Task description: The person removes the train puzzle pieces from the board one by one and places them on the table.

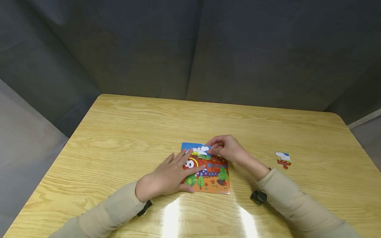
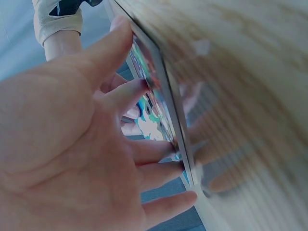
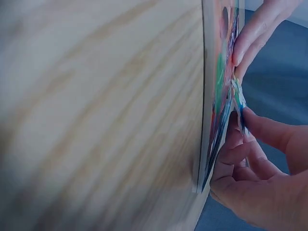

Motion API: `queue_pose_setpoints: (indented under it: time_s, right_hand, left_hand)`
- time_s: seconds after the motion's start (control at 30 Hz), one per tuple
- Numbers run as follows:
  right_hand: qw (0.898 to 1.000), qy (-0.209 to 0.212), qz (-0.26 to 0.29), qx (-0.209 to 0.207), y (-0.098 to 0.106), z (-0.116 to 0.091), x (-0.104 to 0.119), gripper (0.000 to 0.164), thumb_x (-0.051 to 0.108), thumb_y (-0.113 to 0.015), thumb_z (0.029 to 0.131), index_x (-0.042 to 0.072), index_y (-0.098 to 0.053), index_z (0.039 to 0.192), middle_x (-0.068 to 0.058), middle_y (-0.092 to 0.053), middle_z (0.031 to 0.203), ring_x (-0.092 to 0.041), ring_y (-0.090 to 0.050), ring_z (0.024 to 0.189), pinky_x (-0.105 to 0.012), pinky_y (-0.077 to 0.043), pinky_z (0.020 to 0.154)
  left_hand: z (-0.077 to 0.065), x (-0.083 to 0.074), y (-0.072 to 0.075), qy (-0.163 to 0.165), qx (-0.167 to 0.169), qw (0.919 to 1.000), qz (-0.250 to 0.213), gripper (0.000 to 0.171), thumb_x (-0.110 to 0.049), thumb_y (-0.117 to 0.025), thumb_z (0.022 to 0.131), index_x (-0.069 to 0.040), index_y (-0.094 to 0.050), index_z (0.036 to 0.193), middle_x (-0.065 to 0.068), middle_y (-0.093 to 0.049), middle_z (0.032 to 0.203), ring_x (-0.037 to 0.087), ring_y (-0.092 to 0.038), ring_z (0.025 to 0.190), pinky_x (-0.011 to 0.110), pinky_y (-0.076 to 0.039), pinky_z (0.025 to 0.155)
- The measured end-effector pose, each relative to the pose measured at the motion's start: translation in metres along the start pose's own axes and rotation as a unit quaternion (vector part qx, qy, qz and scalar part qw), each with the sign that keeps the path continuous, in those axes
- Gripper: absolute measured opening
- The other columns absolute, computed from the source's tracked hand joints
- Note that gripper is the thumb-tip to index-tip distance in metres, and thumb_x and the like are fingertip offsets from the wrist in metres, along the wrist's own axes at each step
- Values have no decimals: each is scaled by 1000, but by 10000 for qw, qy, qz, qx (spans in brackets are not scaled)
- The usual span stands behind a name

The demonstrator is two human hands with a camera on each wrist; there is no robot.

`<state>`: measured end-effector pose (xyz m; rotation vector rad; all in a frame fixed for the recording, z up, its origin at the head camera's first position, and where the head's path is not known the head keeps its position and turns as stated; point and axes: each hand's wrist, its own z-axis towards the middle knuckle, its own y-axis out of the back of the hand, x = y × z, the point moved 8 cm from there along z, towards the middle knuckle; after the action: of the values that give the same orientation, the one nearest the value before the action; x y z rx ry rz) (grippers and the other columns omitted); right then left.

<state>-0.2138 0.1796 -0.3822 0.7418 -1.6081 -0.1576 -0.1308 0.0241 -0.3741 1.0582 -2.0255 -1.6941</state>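
A colourful jigsaw puzzle [image 1: 212, 188], with a red train, trees and blue sky in a flat tray, lies near the middle of the table. My left hand [image 1: 169, 174] rests across its left side, fingers spread and fairly straight; in the left wrist view the fingertips touch the puzzle near its edge. At the upper right part of the puzzle, my right hand [image 1: 228, 149] pinches a puzzle piece between thumb and fingers. The right wrist view shows that puzzle piece [image 3: 239, 101] tilted up from the puzzle's surface.
Two loose pieces lie on the wooden table [image 1: 143, 119] to the right: a blue-and-white piece [image 1: 282, 156] and a red piece [image 1: 284, 164] just below it. Dark curtains [image 1: 190, 49] hang behind the table's far edge.
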Motion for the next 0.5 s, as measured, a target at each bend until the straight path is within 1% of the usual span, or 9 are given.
queue_pose_setpoints:
  time_s: [0.13, 0.3, 0.5]
  right_hand:
    - [9999, 107, -102, -27, 3, 0, 3, 14, 4, -73, 88, -2, -72, 100, -9, -67, 84, -18, -62, 74, -29, -50, 66]
    - [9999, 35, -98, -92, 14, -3, 2, 12, 4, -72, 88, -1, -72, 99, -10, -67, 85, -18, -60, 74, -27, -48, 65]
    - [9999, -7, 137, 3, 31, -14, -4, 17, 6, -71, 90, -3, -69, 104, -13, -67, 90, -21, -58, 74, -28, -45, 58]
  left_hand:
    - [0, -1, 1, -11, -20, 10000, -5, 73, -59, -56, 89, -34, -32, 154, 19, -10, 162, 40, -12, 147, 59, -25, 111]
    - [0, 0, 0, 22, 19, 10000, -20, 74, -59, -56, 89, -35, -32, 154, 18, -9, 162, 39, -10, 147, 58, -24, 111]
    - [0, 2, -1, 71, 77, 9999, -19, 74, -59, -55, 90, -36, -29, 155, 18, -8, 162, 38, -10, 147, 58, -25, 112]
